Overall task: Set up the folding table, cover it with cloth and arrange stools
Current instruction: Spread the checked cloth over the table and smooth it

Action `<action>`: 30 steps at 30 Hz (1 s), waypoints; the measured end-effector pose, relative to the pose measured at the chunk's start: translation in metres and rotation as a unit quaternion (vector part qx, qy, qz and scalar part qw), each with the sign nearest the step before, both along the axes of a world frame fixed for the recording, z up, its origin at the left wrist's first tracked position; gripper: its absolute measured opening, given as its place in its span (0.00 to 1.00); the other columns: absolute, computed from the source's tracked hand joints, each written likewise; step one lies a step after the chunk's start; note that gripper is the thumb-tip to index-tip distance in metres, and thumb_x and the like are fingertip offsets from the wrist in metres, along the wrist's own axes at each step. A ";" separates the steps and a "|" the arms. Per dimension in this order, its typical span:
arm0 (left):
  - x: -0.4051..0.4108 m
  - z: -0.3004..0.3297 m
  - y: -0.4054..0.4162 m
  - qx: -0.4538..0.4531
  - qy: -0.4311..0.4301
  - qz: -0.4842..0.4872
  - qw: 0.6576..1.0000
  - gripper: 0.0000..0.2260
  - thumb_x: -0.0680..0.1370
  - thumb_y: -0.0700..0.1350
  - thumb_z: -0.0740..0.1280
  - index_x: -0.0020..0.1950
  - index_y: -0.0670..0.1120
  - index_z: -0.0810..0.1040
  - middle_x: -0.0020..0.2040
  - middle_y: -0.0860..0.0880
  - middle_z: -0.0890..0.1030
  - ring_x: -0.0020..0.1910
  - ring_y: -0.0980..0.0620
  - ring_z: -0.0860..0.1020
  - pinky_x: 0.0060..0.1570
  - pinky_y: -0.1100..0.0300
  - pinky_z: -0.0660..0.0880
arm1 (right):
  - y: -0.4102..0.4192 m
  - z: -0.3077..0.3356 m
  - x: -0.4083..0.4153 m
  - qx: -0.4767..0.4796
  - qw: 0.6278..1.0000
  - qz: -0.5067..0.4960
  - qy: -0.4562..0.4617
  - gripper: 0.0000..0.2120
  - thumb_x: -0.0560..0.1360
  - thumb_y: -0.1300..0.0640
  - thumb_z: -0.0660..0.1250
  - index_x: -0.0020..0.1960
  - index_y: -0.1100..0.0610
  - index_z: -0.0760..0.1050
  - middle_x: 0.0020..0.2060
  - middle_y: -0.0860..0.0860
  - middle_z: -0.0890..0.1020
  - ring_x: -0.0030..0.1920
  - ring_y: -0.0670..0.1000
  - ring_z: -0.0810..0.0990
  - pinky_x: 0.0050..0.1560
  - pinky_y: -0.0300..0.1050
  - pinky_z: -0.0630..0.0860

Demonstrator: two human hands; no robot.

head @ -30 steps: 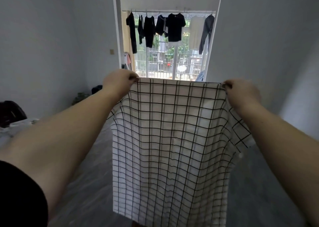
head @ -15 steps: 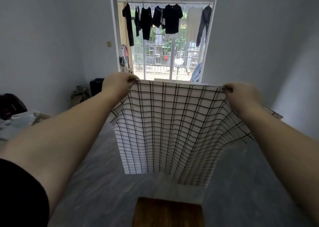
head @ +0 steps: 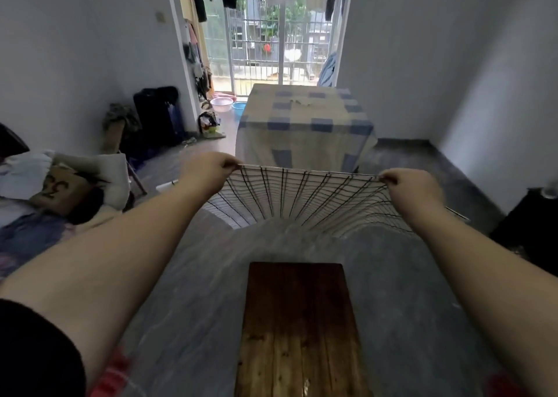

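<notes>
Cloth [head: 302, 197] step is on now. Table [head: 299, 330] is up already, its brown wood top right below the person & bare. Cloth is white w/ black lines, up in the air past the far end of the table, not touching it. It looks puffed out flat, like it is being flung open.

Left hand [head: 208, 170] pinches the top left corner, fingers curled on the edge. Right hand [head: 407, 185] pinches the top right corner the same way. Hands are well apart, so the top edge is pulled tight between them.

Next, I think: bring the cloth down over the table, far edge first, then pull back so it hangs even on all sides. Both hands should go down together or it lands crooked. Then let go & smooth it.

No stools in view that I can tell, so that part is not done yet. Another covered table [head: 305, 125] stands farther off, near the door.
</notes>
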State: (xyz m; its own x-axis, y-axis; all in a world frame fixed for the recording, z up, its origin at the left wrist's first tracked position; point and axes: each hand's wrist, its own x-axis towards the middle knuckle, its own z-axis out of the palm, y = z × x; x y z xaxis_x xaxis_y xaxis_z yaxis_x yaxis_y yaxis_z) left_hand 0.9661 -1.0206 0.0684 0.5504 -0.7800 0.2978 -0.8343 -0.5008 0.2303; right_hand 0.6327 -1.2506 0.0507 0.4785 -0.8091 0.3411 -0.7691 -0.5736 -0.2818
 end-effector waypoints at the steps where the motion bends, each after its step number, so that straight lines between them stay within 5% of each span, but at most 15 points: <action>1: -0.005 -0.011 0.008 0.005 0.006 -0.004 1.000 0.12 0.82 0.53 0.65 0.62 0.57 0.82 0.60 0.50 0.83 0.57 0.46 0.79 0.43 0.59 0.65 | 0.010 -0.008 -0.006 0.002 1.000 -0.001 0.007 0.12 0.79 0.50 0.62 0.56 0.42 0.82 0.57 0.49 0.84 0.56 0.59 0.81 0.52 0.51 0.79; 6: -0.032 -0.074 0.048 0.027 0.052 0.000 0.998 0.09 0.79 0.57 0.66 0.58 0.62 0.83 0.57 0.52 0.84 0.55 0.46 0.81 0.48 0.53 0.78 | 0.049 -0.054 -0.035 0.033 0.999 -0.010 0.031 0.13 0.78 0.52 0.61 0.57 0.43 0.82 0.57 0.49 0.84 0.57 0.58 0.81 0.53 0.52 0.79; 17: -0.114 -0.192 0.106 0.073 0.144 0.040 0.986 0.09 0.80 0.54 0.66 0.57 0.61 0.83 0.56 0.55 0.84 0.53 0.50 0.81 0.42 0.56 0.75 | 0.105 -0.170 -0.105 0.125 0.990 -0.001 0.068 0.13 0.77 0.51 0.62 0.55 0.42 0.82 0.57 0.46 0.83 0.56 0.56 0.80 0.49 0.49 0.78; 23: -0.170 -0.258 0.141 0.081 0.241 0.108 0.961 0.07 0.78 0.57 0.68 0.54 0.62 0.84 0.56 0.54 0.84 0.54 0.50 0.81 0.49 0.55 0.77 | 0.135 -0.242 -0.149 0.199 0.979 -0.005 0.041 0.15 0.77 0.53 0.61 0.58 0.45 0.81 0.59 0.48 0.82 0.58 0.57 0.79 0.54 0.49 0.77; 30: -0.224 -0.334 0.185 0.106 0.274 0.122 0.948 0.08 0.79 0.50 0.69 0.55 0.59 0.85 0.56 0.52 0.84 0.55 0.49 0.81 0.50 0.57 0.75 | 0.166 -0.320 -0.194 0.243 0.969 0.015 0.048 0.13 0.78 0.58 0.62 0.57 0.51 0.82 0.57 0.52 0.82 0.57 0.57 0.79 0.53 0.47 0.72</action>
